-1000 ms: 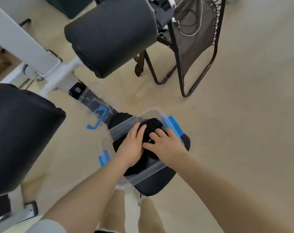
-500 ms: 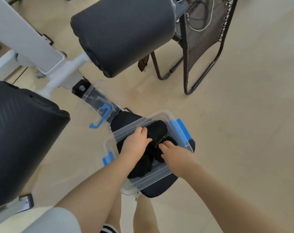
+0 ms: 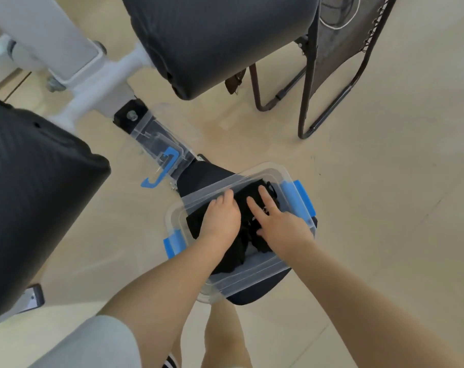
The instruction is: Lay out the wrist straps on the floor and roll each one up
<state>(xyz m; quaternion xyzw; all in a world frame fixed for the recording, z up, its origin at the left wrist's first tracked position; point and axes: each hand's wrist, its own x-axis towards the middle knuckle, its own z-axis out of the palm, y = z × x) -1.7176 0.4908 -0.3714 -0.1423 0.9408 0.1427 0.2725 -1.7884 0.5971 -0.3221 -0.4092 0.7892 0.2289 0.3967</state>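
Left hand (image 3: 220,217): inside the box, palm down on the black wrist straps (image 3: 245,235), fingers bent over the bundle at its left side; whether they gripped it could not be told. Right hand (image 3: 277,223): also in the box, fingers straight and spread, resting flat on the same bundle. Wrist straps: one dark heap, individual pieces not countable, lying in the box, none on the floor. One clear plastic box (image 3: 254,281) with two blue latches, set on a black padded seat (image 3: 254,294). One clear lid (image 3: 159,144) with a blue clip, lying on the white frame (image 3: 66,57) to the left beyond the box. Two large black cushioned rollers (image 3: 37,197) on that frame. One dark folding chair (image 3: 337,62) at upper right. Floor (image 3: 385,208): pale beige, smooth.
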